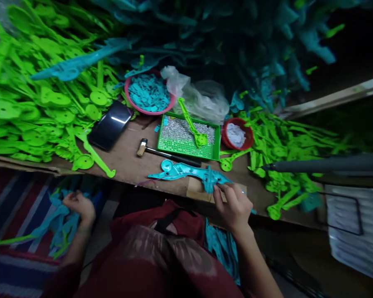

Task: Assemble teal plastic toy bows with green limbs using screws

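Observation:
A long blue plastic part (183,170), shaped like a toy bow's body with a round disc at one end, lies along the table's front edge. Its right end rests over a small wooden block (196,188). My right hand (234,203) is closed on the part near its crosspiece, thumb and fingers pinched; anything small between them is hidden. Down at the left, off the table, my left hand (79,205) has curled fingers beside a heap of blue parts (57,225) with some green pieces. Whether it grips one is unclear.
A hammer (168,155) lies behind the part. Farther back are a green tray (189,153) of small metal pieces, a pink bowl (127,94) of blue pieces, a red basket (248,142) and a phone (110,125). Green parts (25,111) pile up on both sides.

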The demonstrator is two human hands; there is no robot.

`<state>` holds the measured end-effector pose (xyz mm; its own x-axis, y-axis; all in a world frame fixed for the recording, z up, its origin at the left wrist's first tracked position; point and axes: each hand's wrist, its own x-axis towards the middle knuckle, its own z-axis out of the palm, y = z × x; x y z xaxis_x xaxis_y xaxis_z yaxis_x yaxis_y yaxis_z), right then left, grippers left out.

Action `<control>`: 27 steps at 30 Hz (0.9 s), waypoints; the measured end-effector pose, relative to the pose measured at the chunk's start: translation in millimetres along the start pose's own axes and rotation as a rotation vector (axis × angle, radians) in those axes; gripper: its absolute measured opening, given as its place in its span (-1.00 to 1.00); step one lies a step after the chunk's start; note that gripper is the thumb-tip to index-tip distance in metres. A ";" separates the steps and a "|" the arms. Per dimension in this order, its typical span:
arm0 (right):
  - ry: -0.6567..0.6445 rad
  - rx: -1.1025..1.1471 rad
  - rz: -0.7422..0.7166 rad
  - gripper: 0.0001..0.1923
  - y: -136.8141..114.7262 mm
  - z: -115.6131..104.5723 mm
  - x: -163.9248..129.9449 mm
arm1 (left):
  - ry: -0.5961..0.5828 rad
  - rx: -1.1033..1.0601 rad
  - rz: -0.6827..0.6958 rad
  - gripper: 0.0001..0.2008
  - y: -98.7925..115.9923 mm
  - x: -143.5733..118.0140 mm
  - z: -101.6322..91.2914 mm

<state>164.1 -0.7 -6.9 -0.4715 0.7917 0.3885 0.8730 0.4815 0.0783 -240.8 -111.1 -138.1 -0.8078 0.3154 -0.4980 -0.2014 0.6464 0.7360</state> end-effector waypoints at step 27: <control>-0.223 1.127 0.002 -0.36 30.8 -20.8 13.4 | -1.425 0.369 0.934 -0.70 178.7 -224.7 69.5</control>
<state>187.3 16.9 19.8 -0.5799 0.7879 0.2070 0.3194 0.4537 -0.8320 -56.8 -18.2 73.4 0.5508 0.8242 -0.1318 0.2985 -0.0471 0.9533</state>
